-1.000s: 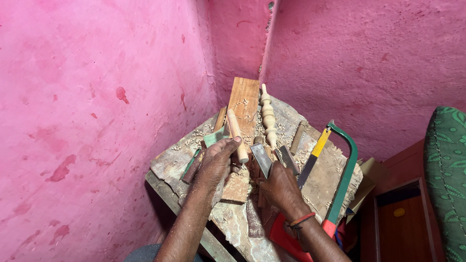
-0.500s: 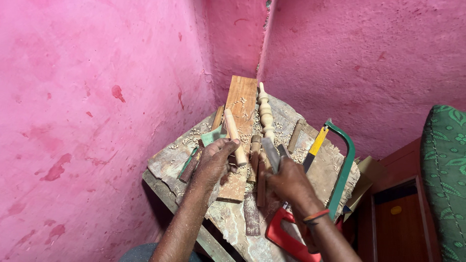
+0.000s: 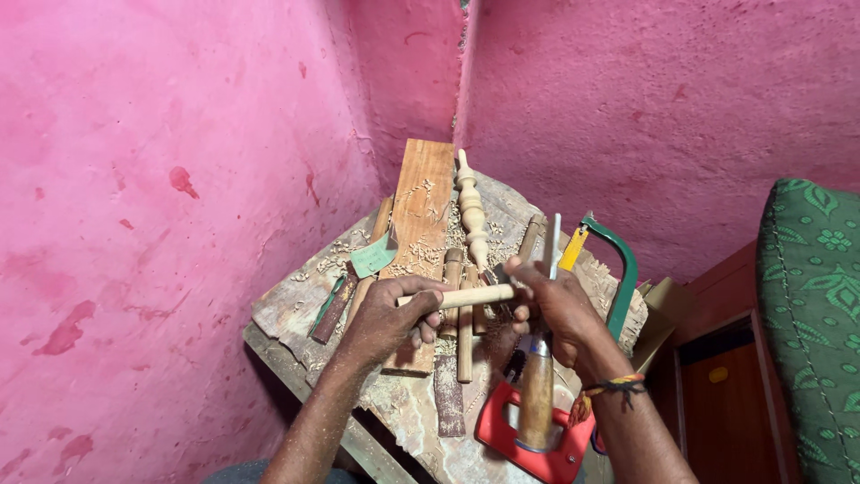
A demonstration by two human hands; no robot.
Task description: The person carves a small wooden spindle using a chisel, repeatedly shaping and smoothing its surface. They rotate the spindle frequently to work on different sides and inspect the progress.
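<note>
- Wooden dowel (image 3: 466, 296), pale and round, lies level across the centre of the frame, lifted above the bench; I see both hands on it.
- My left hand (image 3: 385, 321), at lower centre, has its fingers clenched round the left end of the dowel.
- My right hand (image 3: 555, 309), just right of centre, touches the dowel's right end with thumb and fingertips while also grasping a chisel (image 3: 540, 358); its brown wooden handle points down toward the bottom edge and its flat steel blade rises above the knuckles.
- Beneath the hands is a rough stone slab (image 3: 296, 309) serving as a bench top, strewn with wood shavings.
- On the slab, toward upper centre, a flat brown plank (image 3: 425, 202) runs into the corner of the pink walls (image 3: 161, 179), and a pale turned spindle (image 3: 472, 215) lies just beside its right edge.
- Several plain wooden sticks (image 3: 463, 345) lie under the dowel, partly hidden by my fingers.
- At left of the slab I see a green scrap of abrasive paper (image 3: 372, 257) and a dark narrow tool (image 3: 333, 309).
- Right of my hand a green-framed hacksaw (image 3: 624, 278) with a yellow part rests on the slab edge.
- A red-handled saw (image 3: 502, 430) sits at bottom centre, partly covered by the chisel handle.
- Far right shows a green patterned cushion (image 3: 811, 305) above brown wooden furniture (image 3: 717, 385).
</note>
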